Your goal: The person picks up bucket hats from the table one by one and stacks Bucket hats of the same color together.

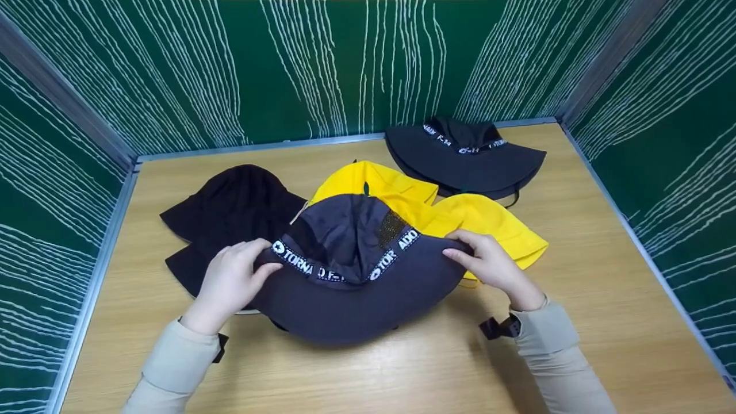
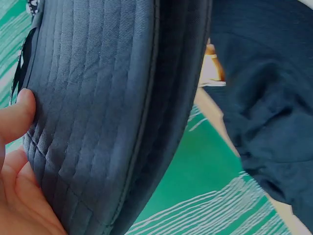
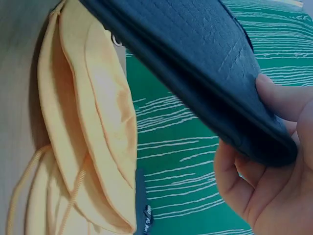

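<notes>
A dark grey bucket hat (image 1: 362, 305) with white-lettered tape along its inner band hangs above the table, folded so its brim curves toward me. My left hand (image 1: 236, 282) pinches the brim's left end between thumb and fingers. At the other end, my right hand (image 1: 489, 261) grips the brim the same way. In the left wrist view the stitched brim (image 2: 93, 98) shows two layers apart, the thumb on its face. The right wrist view has the brim's folded end (image 3: 264, 142) between thumb and curled fingers.
Black hats (image 1: 241, 201) lie at the left of the wooden table (image 1: 598, 322). Behind the held hat are yellow hats (image 1: 489, 221) with cords. Another dark grey hat (image 1: 466, 164) rests at the back right. Green walls (image 1: 287, 69) with white streaks enclose the table.
</notes>
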Demonstrator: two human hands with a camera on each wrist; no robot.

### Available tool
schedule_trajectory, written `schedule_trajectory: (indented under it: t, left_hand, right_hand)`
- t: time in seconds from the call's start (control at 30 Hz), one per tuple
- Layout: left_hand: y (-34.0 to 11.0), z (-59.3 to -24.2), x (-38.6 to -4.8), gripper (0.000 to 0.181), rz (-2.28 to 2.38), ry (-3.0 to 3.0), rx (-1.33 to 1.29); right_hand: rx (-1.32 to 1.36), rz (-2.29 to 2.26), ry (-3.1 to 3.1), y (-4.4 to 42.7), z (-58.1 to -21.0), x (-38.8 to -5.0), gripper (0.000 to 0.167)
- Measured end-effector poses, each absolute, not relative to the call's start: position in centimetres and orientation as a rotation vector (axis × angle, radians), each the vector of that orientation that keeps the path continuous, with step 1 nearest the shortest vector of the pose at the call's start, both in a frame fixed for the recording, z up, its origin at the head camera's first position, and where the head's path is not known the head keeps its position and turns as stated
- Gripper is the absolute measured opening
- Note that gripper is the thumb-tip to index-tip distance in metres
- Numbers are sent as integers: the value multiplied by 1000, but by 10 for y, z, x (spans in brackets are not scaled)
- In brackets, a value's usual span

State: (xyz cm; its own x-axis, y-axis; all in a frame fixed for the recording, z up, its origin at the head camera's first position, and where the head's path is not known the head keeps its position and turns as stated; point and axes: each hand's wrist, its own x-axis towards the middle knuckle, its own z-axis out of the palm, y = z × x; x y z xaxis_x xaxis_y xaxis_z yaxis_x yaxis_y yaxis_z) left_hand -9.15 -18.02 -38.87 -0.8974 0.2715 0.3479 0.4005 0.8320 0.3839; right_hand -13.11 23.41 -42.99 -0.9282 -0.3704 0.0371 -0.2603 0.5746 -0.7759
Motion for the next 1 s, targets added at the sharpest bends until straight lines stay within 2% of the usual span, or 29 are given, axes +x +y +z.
schedule_trajectory:
  t: [0.2,0.73,1.0]
  left_hand:
    - [-183,-409,-98,26,-692,-2868,-463]
    - [-199,-450,-99,21,-870,-3157,-426]
    - [-204,-463,-97,25,-926,-3225,-439]
  right_hand:
    - [-489,-1239,2632,232,-447,-132,19]
    - [-575,-1143,2487,218,-476,-127,22]
    - [-625,-1061,2488,214,-490,-125,19]
